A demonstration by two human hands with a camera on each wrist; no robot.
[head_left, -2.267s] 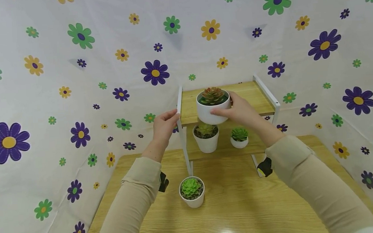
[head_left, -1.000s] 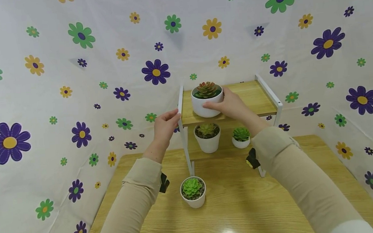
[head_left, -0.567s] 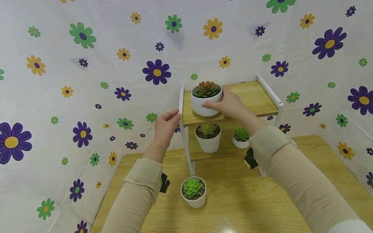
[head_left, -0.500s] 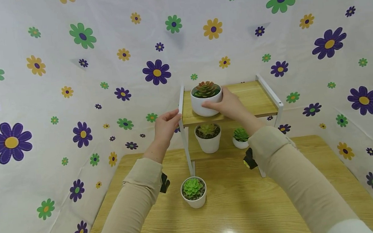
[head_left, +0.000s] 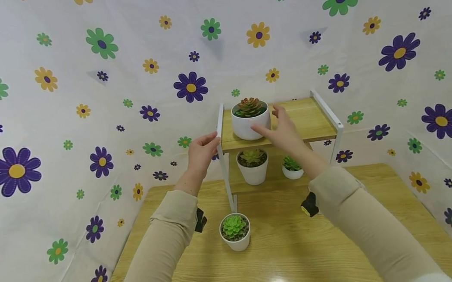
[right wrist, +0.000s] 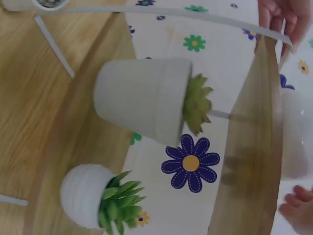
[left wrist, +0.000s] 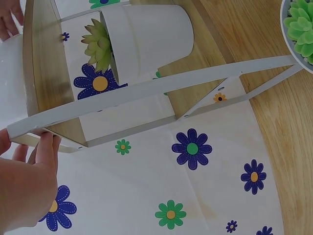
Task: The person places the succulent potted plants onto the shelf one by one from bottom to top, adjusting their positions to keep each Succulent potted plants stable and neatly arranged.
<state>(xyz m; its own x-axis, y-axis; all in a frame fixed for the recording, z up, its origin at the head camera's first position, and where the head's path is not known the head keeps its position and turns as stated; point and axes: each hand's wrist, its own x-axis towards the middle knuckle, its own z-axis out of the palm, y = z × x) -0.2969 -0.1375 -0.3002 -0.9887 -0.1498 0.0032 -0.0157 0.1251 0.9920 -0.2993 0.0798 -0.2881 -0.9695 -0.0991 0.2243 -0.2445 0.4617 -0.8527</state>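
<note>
On the left half of the two-tier shelf's upper board point(head_left: 302, 114) stands a round white pot point(head_left: 250, 128) with a reddish-green succulent point(head_left: 250, 107). My right hand point(head_left: 285, 135) is spread just right of it; its fingers are off the pot. The thumb overlaps the pot's front in the head view, but in the right wrist view the hand point(right wrist: 297, 209) appears apart from the pot point(right wrist: 296, 132). My left hand point(head_left: 201, 154) pinches the white metal frame point(left wrist: 146, 88) at its upper front left corner, thumb on one side and fingers on the other.
The lower board holds a tapered white pot point(head_left: 253, 174) with a pale succulent and a small round pot point(head_left: 292, 173) with a green one. Another potted succulent point(head_left: 235, 233) stands on the wooden table point(head_left: 278, 241) before the shelf's left foot. Flower-printed cloth point(head_left: 127, 56) surrounds the table.
The round pot has moved left and back onto the upper board, carried by my right hand. That hand has since let go and drawn slightly right. The left hand has stayed on the frame.
</note>
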